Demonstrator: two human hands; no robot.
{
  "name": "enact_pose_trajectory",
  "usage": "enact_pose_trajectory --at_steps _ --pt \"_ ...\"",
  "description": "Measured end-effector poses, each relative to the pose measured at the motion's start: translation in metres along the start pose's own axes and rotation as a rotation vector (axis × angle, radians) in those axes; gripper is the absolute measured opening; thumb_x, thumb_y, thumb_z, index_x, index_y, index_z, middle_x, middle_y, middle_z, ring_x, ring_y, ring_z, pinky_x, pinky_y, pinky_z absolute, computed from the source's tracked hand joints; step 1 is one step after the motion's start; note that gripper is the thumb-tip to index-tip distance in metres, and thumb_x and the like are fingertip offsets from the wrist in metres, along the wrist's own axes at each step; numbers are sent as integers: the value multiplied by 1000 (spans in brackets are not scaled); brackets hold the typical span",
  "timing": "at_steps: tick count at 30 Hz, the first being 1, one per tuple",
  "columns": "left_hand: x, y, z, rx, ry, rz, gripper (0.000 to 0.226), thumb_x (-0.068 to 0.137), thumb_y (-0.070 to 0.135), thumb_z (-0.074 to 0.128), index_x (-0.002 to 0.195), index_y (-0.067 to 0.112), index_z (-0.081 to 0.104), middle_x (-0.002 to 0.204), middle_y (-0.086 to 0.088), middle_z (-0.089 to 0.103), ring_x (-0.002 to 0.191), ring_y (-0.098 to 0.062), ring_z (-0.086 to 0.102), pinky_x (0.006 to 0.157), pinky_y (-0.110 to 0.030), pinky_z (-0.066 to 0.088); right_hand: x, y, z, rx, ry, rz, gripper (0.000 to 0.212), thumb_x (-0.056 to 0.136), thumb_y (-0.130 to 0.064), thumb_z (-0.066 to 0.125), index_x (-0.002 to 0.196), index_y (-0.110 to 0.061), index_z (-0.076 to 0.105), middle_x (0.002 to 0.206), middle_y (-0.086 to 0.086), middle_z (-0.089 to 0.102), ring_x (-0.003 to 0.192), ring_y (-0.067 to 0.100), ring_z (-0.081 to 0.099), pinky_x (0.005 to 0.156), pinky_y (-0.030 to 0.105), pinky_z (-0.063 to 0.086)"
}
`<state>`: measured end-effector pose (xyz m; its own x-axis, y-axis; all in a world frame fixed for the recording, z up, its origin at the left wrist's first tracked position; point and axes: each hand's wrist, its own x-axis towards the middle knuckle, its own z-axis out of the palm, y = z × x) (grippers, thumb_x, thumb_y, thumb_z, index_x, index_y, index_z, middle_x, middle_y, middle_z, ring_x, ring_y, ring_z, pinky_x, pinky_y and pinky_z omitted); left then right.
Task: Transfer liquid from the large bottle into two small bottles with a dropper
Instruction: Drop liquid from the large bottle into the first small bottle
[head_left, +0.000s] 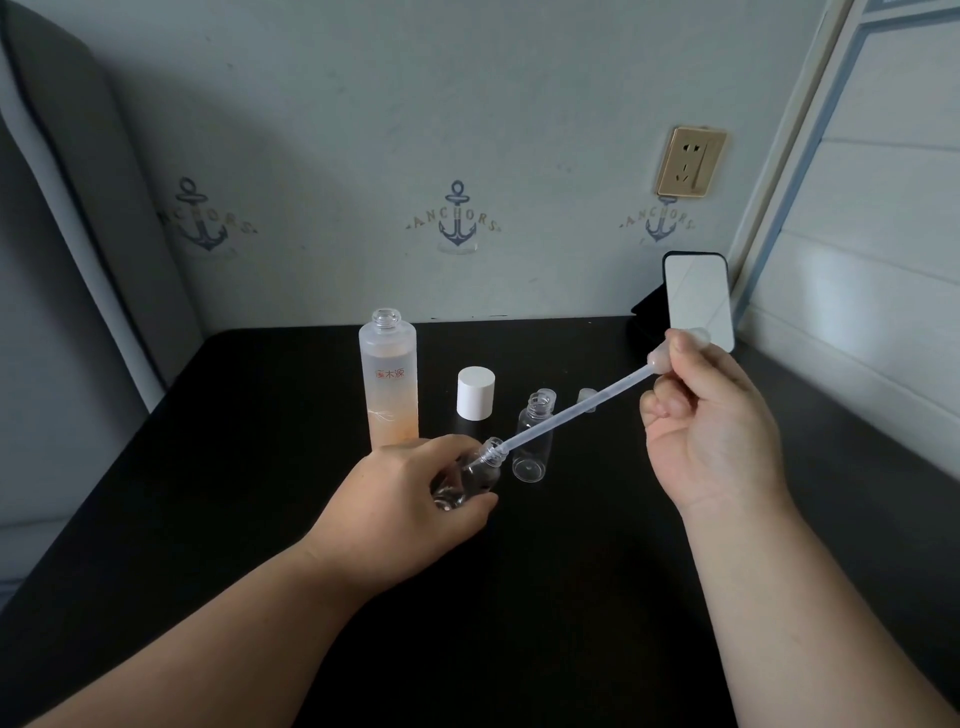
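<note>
Both hands busy — dropper (571, 410) tip in small bottle (475, 475)

Black table (571, 597) fills lower frame. Standing on it mid-frame: large bottle (388, 379), white cap (475, 392), small clear bottle (532, 441). Phone (698, 301) propped at upper right edge.

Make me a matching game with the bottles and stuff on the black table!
Things:
1. large bottle
2. white cap
3. dropper
4. tilted small bottle

States:
A. pinched at its bulb by the right hand
B. gripped by the left hand
C. standing open, with orange liquid
D. standing alone between two bottles

Pairs: 1-C, 2-D, 3-A, 4-B
</note>
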<state>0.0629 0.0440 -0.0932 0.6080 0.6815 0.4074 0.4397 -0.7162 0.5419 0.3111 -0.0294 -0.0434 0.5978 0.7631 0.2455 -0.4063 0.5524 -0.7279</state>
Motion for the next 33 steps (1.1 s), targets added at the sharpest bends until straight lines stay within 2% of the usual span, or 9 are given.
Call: enact_pose_trajectory --at_steps 3,7,14,18,21,24,28,31,33 --pt "1 0 0 4 -6 -17 39 78 66 60 111 45 60 90 26 63 90 5 62 69 -15 51 0 1 0 60 29 7 5 81 -18 73 82 -16 77 73 1 68 58 9 55 58 18 45" --pt "2 0 -2 -14 -11 -39 25 77 63 63 95 47 58 97 35 60 86 7 63 62 -9 48 1 1 -3 96 68 19 9 85 -20 73 91 -14 76 78 1 68 66 11 60 66 21 51" --pt "2 -4 1 -86 -14 -66 34 73 70 64 94 44 59 88 24 69 82 0 67 70 -24 57 1 0 -3 155 123 54 17 94 -20 66 105 -9 71 82 2 70 67 11 63 65 23 53" --pt "1 -1 -1 -99 -22 -40 35 73 74 65 93 46 60 89 27 67 79 0 65 64 -17 50 0 3 -2 134 77 91 13 96 -22 64 99 -11 70 86 2 71 70 11 65 66 23 54" --pt "-1 5 -5 -164 111 13 39 82 76 54 102 43 61 92 28 67 78 -6 66 64 -16 50 1 6 -2 142 43 109 12 94 -20 66 97 -10 71 89 2 73 73 11 67 69 24 55" --pt "-5 9 -12 -270 394 43 23 94 54 47 101 36 60 89 15 65 79 -10 65 63 -18 48 1 7 -1 154 31 126 11 91 -19 69 93 -12 76 90 4 74 75 12 69 70 25 56" --pt "-4 8 -14 -349 709 -137 20 92 51 44 104 36 48 90 17 55 81 1 57 67 -23 44 0 9 0 156 20 132 10 82 -22 74 85 -15 81 90 4 73 76 12 70 71 25 56" --pt "2 0 -14 -393 757 -290 36 86 47 59 117 34 46 106 12 52 95 6 54 79 -23 45 0 9 0 182 18 130 15 80 -22 75 92 -12 78 91 4 73 77 13 70 72 26 57" --pt "5 -5 -13 -403 671 -328 53 89 41 68 134 30 43 126 7 52 112 -2 53 91 -25 46 1 9 1 191 23 125 23 81 -22 75 99 -9 73 91 4 74 78 13 71 72 26 57"
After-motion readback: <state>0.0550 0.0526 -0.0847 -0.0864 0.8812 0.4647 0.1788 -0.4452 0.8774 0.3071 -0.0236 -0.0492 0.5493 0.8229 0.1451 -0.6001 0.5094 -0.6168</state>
